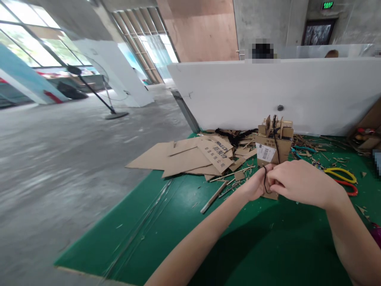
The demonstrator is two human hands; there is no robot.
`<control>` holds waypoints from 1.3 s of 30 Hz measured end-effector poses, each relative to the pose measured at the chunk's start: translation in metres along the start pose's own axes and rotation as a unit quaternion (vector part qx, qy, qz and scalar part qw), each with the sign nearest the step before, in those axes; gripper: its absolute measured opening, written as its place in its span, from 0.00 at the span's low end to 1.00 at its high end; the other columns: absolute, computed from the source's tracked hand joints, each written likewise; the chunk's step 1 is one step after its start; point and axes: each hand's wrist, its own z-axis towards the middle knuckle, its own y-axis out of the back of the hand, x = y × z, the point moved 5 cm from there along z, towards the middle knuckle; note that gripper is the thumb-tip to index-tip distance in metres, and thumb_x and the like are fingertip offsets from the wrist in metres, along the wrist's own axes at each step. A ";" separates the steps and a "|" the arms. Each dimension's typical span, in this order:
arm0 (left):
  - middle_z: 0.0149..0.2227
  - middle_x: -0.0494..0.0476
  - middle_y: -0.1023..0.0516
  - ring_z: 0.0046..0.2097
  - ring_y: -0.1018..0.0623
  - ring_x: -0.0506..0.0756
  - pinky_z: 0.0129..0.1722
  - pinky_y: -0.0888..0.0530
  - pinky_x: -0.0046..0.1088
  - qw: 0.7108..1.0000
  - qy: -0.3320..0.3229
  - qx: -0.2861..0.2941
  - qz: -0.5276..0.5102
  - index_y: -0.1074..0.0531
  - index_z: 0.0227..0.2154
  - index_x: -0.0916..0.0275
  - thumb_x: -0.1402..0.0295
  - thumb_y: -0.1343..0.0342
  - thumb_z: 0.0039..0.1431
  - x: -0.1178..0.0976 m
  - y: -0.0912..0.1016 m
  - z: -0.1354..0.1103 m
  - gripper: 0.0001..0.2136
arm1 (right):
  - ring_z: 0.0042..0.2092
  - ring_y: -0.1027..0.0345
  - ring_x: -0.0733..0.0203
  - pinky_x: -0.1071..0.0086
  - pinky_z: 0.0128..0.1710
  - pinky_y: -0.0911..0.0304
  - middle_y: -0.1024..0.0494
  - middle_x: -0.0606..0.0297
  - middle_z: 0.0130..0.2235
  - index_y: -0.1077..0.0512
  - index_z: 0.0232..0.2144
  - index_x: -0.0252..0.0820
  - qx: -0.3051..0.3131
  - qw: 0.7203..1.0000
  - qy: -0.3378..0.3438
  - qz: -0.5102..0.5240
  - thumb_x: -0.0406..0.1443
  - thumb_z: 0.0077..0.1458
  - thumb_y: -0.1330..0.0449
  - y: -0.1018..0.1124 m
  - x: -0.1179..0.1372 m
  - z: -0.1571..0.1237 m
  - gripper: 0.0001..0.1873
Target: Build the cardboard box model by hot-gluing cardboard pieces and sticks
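A small cardboard structure stands upright on the green table, with slotted cardboard pieces on top and a white barcode label on its front. Black cord runs from its top down to my hands. My left hand is closed on the cord, which loops over its fingers. Close against it, my right hand pinches at the same cord, fingers curled. Both hands are in front of the structure's lower part and hide some of it. Whatever lies between the fingertips is mostly covered.
Flat cardboard sheets and scraps lie left of the structure, with black cord behind. Scissors with yellow and red handles lie to the right. A white partition borders the table. A person's head shows beyond it.
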 end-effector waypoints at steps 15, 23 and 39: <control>0.29 0.52 0.25 0.28 0.28 0.50 0.26 0.36 0.25 0.778 -0.032 0.125 0.615 0.28 0.35 0.61 0.61 0.50 0.64 -0.037 -0.018 -0.022 0.10 | 0.25 0.31 0.59 0.70 0.24 0.57 0.25 0.63 0.21 0.28 0.28 0.41 -0.335 0.915 -0.209 -0.080 0.51 0.66 0.51 0.019 -0.019 0.010 0.25; 0.20 0.51 0.33 0.23 0.34 0.53 0.23 0.45 0.30 0.627 -0.098 -0.104 0.766 0.35 0.25 0.59 0.59 0.51 0.64 -0.090 0.009 -0.037 0.13 | 0.28 0.24 0.52 0.69 0.24 0.48 0.22 0.55 0.24 0.25 0.26 0.39 -0.241 0.931 -0.254 -0.105 0.45 0.67 0.53 0.003 -0.020 0.031 0.26; 0.31 0.55 0.27 0.34 0.26 0.54 0.30 0.30 0.28 0.778 -0.246 -0.122 0.566 0.32 0.32 0.61 0.64 0.49 0.62 -0.089 0.024 -0.015 0.07 | 0.33 0.22 0.47 0.66 0.28 0.39 0.19 0.50 0.29 0.23 0.31 0.38 -0.223 0.931 -0.278 -0.083 0.50 0.68 0.53 0.003 -0.026 0.033 0.28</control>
